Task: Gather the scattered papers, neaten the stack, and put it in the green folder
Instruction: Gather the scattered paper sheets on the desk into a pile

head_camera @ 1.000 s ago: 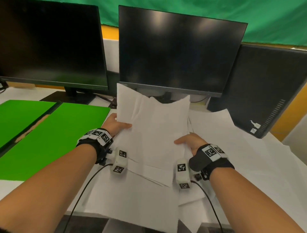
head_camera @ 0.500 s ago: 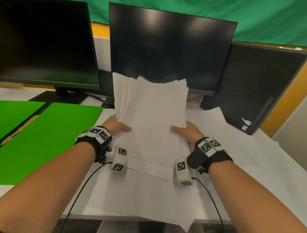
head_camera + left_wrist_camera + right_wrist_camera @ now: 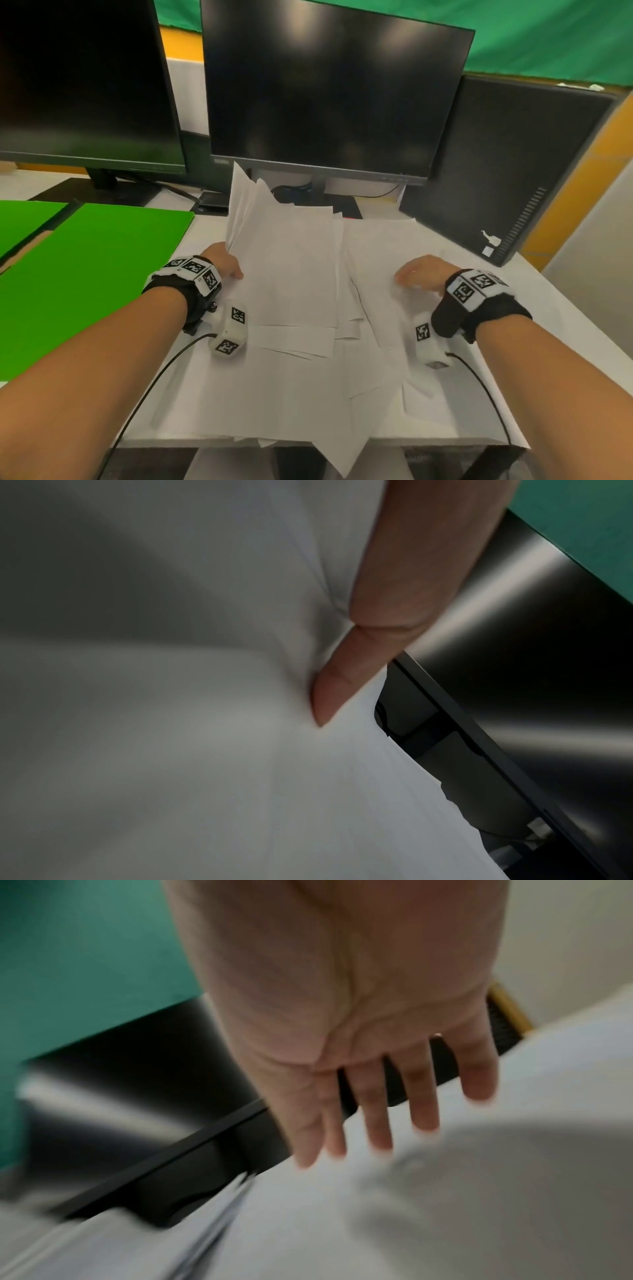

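Paper everywhere: the left hand (image 3: 224, 262) pinches the near-left edge of a fanned stack of papers (image 3: 287, 260), thumb on top as the left wrist view shows, the far corners lifting toward the middle monitor (image 3: 329, 92). The right hand (image 3: 419, 274), fingers spread and holding nothing, hovers just right of that stack over loose sheets (image 3: 376, 246) that lie on the bench (image 3: 565, 329). More sheets (image 3: 308, 404) spread below both wrists, some overhanging the near edge of the bench. The green folder (image 3: 92, 267) lies open and flat just left of the left hand, with nothing in it.

With only one hand gripping, the fan of uneven sheets looks likely to slide apart or droop, undoing the neatening. A sweep of the right hand across the loose sheets could crease them or push the overhanging ones off the near edge. Thin single sheets lying flat may also resist being picked up, and any missed would leave the gathering incomplete.
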`<act>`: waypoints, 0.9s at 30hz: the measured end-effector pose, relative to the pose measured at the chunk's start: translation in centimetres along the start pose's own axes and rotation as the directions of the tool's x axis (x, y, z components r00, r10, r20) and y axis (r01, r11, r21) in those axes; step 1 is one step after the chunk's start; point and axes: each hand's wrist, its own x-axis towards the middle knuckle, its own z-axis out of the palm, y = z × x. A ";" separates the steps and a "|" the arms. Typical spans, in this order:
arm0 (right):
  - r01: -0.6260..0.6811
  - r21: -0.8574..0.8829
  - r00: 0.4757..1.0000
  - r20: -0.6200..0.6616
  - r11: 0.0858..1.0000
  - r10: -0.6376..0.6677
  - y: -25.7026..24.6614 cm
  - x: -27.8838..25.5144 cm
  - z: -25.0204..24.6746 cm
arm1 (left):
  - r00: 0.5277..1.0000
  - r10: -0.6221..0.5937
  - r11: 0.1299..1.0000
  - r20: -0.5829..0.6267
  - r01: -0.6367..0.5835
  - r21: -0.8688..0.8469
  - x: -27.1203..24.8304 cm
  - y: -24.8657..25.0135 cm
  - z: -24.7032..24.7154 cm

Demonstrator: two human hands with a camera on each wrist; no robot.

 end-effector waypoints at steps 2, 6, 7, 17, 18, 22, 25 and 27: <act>-0.181 0.015 0.973 -0.145 0.983 0.181 2.8 -0.3 -0.4 | 1.000 -0.014 1.000 0.008 0.014 0.028 -0.1 -0.2 0.0; -0.407 0.088 0.893 -0.169 0.909 0.416 6.0 -1.1 0.7 | 1.000 -0.029 0.999 -0.003 0.029 0.043 0.0 -0.5 0.3; -0.424 0.137 0.882 -0.164 0.895 0.443 6.0 -1.0 0.9 | 1.000 -0.027 0.999 0.001 0.027 0.038 0.0 -0.5 0.4; -0.382 0.140 0.904 -0.149 0.913 0.401 9.0 -3.0 -1.6 | 0.996 -0.047 0.997 -0.071 0.042 -0.071 -0.9 -0.3 0.9; -0.402 0.088 0.901 -0.138 0.911 0.411 9.9 -3.8 -1.4 | 0.996 -0.045 0.997 -0.072 0.040 -0.073 -1.0 -0.2 1.0; -0.410 -0.009 0.908 -0.102 0.912 0.407 10.1 -6.1 0.2 | 0.999 -0.039 0.997 -0.029 0.037 -0.064 -1.7 0.1 1.8; -0.400 0.045 0.910 -0.098 0.915 0.403 8.6 -6.3 1.2 | 0.999 -0.048 0.997 0.003 0.048 -0.059 -2.1 0.1 2.5; -0.392 0.017 0.914 -0.103 0.920 0.391 8.0 -6.7 1.6 | 0.998 -0.053 0.997 0.016 0.054 -0.059 -2.3 0.0 2.8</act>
